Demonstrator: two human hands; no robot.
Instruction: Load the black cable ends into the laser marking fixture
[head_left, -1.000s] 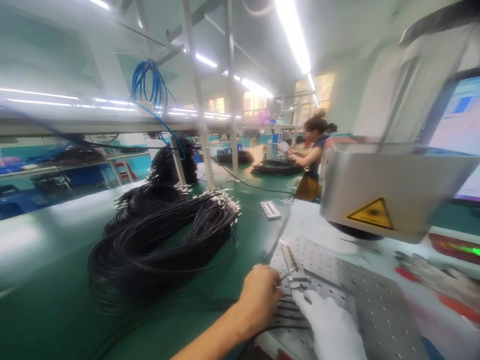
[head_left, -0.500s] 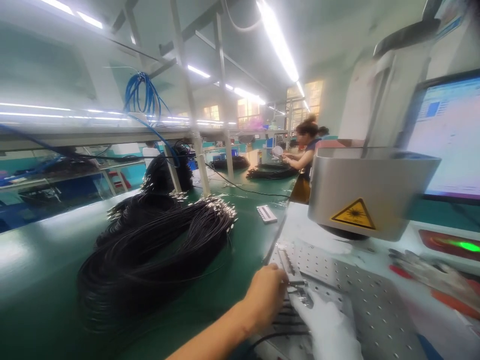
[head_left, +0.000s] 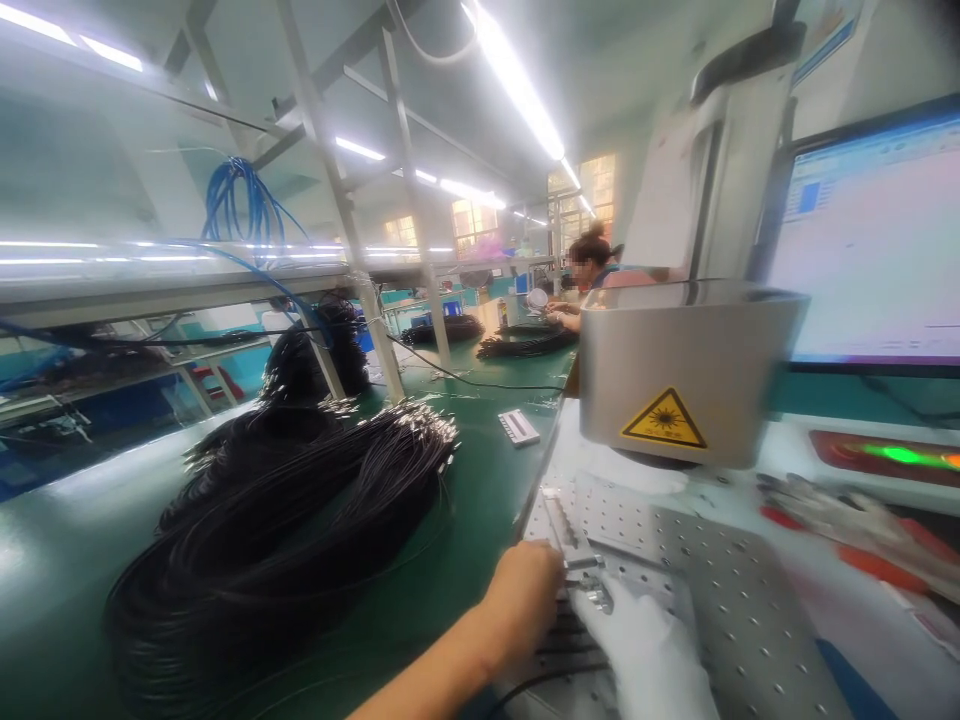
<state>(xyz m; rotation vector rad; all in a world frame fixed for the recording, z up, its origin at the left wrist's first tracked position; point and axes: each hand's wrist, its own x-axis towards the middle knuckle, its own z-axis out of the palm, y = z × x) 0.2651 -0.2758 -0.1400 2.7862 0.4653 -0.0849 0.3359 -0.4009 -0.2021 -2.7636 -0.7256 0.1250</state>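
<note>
My bare left hand (head_left: pixel 527 590) is closed at the left edge of a metal fixture (head_left: pixel 568 530); its fingertips are hidden, so what it grips cannot be made out. Beside it my right hand (head_left: pixel 637 630), in a white glove, has thumb and fingers around small shiny metal pieces (head_left: pixel 595 590) at the near end of the fixture. Black cables (head_left: pixel 566 637) run side by side between and below my hands. The fixture lies on a perforated metal plate (head_left: pixel 739 590), in front of a grey machine head (head_left: pixel 675 370) with a yellow laser warning sign.
Large coils of black cable (head_left: pixel 247 540) with shiny ends lie on the green table at left. A small white slotted block (head_left: pixel 519 428) is near the table's edge. Gloves (head_left: pixel 847 525) and a monitor (head_left: pixel 877 250) are at right. Further back, a person (head_left: pixel 592 270) works beside more coils.
The view has swung slightly to the right, so most things appear further left. Both hands stay at the fixture, with little change in their grip.
</note>
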